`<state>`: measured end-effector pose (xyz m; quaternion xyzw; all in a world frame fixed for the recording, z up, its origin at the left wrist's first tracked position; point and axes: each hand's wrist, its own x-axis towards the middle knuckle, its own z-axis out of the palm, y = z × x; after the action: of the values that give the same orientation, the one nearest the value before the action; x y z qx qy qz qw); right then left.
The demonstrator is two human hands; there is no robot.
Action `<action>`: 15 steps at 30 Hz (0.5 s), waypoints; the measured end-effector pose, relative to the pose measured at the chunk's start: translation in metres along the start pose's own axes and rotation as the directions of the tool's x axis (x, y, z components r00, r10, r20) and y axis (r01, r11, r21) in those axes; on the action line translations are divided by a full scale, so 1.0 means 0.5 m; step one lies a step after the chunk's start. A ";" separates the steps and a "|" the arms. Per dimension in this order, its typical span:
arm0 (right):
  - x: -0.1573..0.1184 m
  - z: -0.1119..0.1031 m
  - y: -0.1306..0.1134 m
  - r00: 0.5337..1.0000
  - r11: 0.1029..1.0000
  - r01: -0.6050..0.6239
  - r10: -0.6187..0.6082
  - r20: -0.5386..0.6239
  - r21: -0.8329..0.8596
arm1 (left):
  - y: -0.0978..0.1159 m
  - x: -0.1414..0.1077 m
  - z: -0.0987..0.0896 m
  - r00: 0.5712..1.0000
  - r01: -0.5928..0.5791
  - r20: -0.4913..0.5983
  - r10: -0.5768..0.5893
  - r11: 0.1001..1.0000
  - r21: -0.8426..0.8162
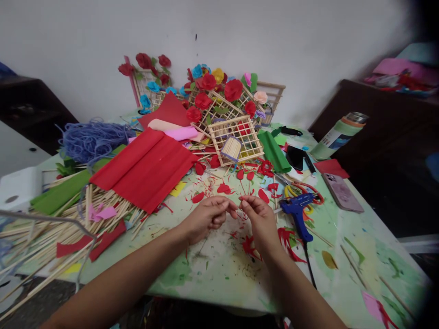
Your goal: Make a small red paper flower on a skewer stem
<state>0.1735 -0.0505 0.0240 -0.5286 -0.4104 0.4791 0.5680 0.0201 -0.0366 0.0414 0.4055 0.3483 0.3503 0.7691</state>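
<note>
My left hand (210, 216) and my right hand (259, 223) meet over the middle of the table, fingertips pinched close together. Whatever is between them is too small to make out. Just beyond my fingers lie red paper petals (224, 188) and small red pieces on thin stems (240, 175). Beside my right hand, a blue hot glue gun (297, 210) rests with its nozzle pointing at my wrist. Red paper scraps (291, 244) lie under and next to that hand. To the left of my left hand is a large folded red crepe paper sheet (144, 169).
Stick lattice panels (236, 141) with paper flowers (233, 90) lean at the back. Many thin sticks (68, 228) and blue yarn (94, 139) fill the left. A bottle (338, 137), a phone (343, 192) and scissors (305, 189) are on the right.
</note>
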 end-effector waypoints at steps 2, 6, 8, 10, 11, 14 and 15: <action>-0.003 0.003 0.000 0.999 1.000 -0.020 0.020 0.027 0.005 | -0.017 0.000 0.010 1.000 0.013 -0.017 -0.013 1.000 0.009; -0.004 0.002 0.006 0.999 1.000 -0.018 0.019 0.049 -0.022 | -0.039 0.002 0.021 0.995 0.019 -0.094 -0.021 1.000 -0.021; -0.001 -0.001 0.010 0.998 0.999 -0.008 0.010 0.057 -0.043 | -0.045 0.004 0.022 0.992 0.044 -0.118 -0.050 0.998 -0.052; 0.001 -0.004 0.014 0.998 0.998 -0.002 0.006 0.070 -0.063 | -0.049 0.005 0.021 0.987 0.072 -0.134 -0.083 0.994 -0.087; 0.002 -0.005 0.016 0.997 0.997 0.001 0.005 0.072 -0.071 | -0.050 0.006 0.020 0.985 0.079 -0.141 -0.094 0.991 -0.105; 0.003 -0.005 0.021 0.998 0.995 0.007 -0.001 0.065 -0.104 | -0.052 0.009 0.017 0.982 0.053 -0.174 -0.075 0.990 -0.127; 0.003 -0.005 0.021 0.997 0.993 0.011 -0.002 0.071 -0.121 | -0.051 0.010 0.016 0.980 0.028 -0.194 -0.050 0.993 -0.116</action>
<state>0.1749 -0.0499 0.0132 -0.5435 -0.4603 0.4699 0.5214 0.0358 -0.0465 0.0213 0.3179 0.4103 0.3925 0.7593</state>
